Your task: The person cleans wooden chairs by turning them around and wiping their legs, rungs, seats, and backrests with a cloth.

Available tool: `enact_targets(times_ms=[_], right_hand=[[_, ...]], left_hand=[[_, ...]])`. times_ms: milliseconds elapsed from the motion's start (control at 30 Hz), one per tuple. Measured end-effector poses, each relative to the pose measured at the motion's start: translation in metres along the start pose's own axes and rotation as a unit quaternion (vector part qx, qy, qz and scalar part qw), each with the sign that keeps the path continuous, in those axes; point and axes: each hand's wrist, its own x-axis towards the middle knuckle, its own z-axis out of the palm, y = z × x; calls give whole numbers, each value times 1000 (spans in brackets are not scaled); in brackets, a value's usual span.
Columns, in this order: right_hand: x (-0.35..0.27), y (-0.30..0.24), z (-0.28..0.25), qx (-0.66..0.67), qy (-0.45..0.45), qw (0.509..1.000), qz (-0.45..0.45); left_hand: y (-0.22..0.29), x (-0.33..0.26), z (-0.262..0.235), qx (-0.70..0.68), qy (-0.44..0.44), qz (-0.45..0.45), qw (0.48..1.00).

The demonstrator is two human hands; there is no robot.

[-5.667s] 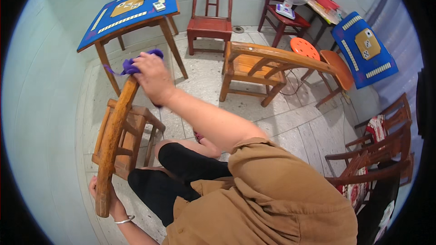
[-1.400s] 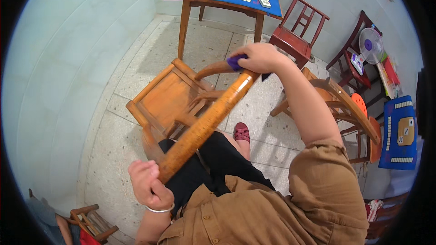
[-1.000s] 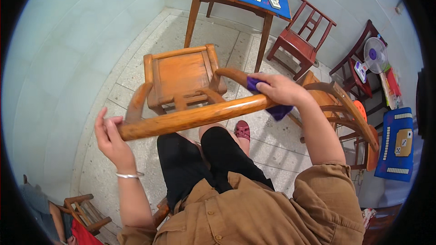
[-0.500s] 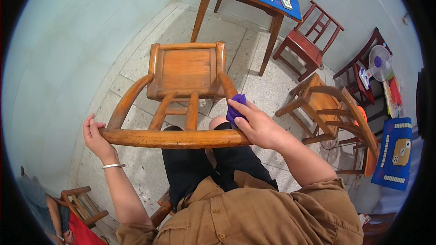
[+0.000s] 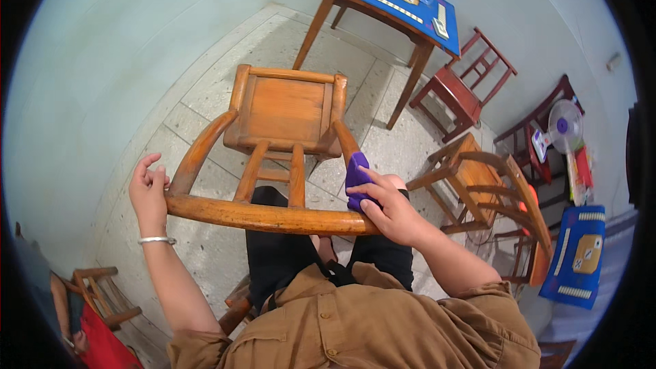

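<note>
A wooden chair [image 5: 290, 113] stands in front of me with its back toward me; the thick curved top rail [image 5: 266, 219] lies nearest. My right hand [image 5: 393, 212] presses a crumpled purple cloth [image 5: 357, 179] against the right post, close to where it joins the rail. The fingers lie over the cloth and hide part of it. Beside the rail's left end is my left hand [image 5: 148, 188], a silver bangle on its wrist. Its fingers are loosely bent and apart, with nothing in them; the side of the hand is at the rail end.
Ahead stands a table [image 5: 383, 0] with a blue tile-game mat and a bottle. To the right are a red chair [image 5: 454, 96], another wooden chair [image 5: 471, 191], a fan [image 5: 565, 126] and a hanging blue mat [image 5: 574, 256]. A person [image 5: 58, 301] sits at lower left by a wooden chair [image 5: 102, 297].
The left hand's fingers have lifted at the rail's left end. The purple cloth now lies longer along the right post under my right hand. The whole view has shifted and tilted slightly.
</note>
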Motion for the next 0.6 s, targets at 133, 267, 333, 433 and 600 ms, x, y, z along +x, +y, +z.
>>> enact_targets(times_ms=[133,267,333,433,600], right_hand=[[8,17,-1,94,-34,995,24],[53,35,-2,71,-46,993,76],[82,72,8,58,-42,996,55],[123,102,13,20,-79,994,71],[186,172,41,-74,-153,981,94]], left_hand=[[1,3,-1,51,-7,-36,998],[2,3,-4,56,-25,-30,998],[3,4,-4,89,-31,-47,994],[-3,-1,-8,127,-18,-34,991],[-18,-12,-20,142,-4,-101,985]])
